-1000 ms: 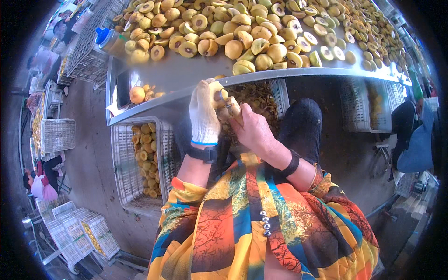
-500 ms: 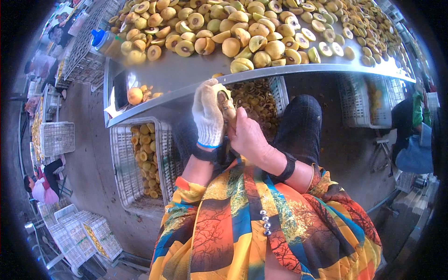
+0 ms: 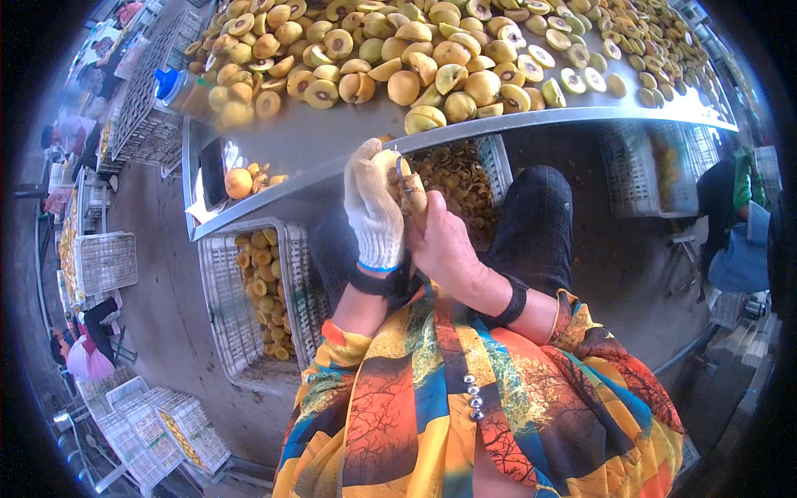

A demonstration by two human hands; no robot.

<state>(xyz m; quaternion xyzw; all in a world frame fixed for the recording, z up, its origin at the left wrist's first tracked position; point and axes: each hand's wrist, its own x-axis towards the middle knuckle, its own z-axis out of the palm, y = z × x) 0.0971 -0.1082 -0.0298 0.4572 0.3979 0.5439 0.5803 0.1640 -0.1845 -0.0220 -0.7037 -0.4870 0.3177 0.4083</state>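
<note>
My left hand [image 3: 371, 206], in a white knit glove with a blue cuff edge, is closed around a yellow peach half [image 3: 384, 161] just off the front edge of the metal table. Bare, my right hand [image 3: 452, 249] grips the wooden handle of a pitting knife [image 3: 413, 192]. Its curved metal blade rests at the fruit's cut face. How deep the blade sits is hidden. Below both hands stands a crate of pits and scraps [image 3: 452, 174]. Many halved peaches [image 3: 452, 79] are heaped on the table beyond.
The metal table [image 3: 324, 137] has a raised front rim. On its left lie a dark phone-like slab [image 3: 214, 174], a small orange fruit [image 3: 238, 183] and a blue-capped bottle [image 3: 178, 90]. A white crate of peach halves [image 3: 264, 290] stands by my left knee, another crate [image 3: 656, 178] farther right.
The knife has turned more upright at the peach half, its curved blade now showing edge-on. Both hands stay together in nearly the same place. The whole view has shifted slightly.
</note>
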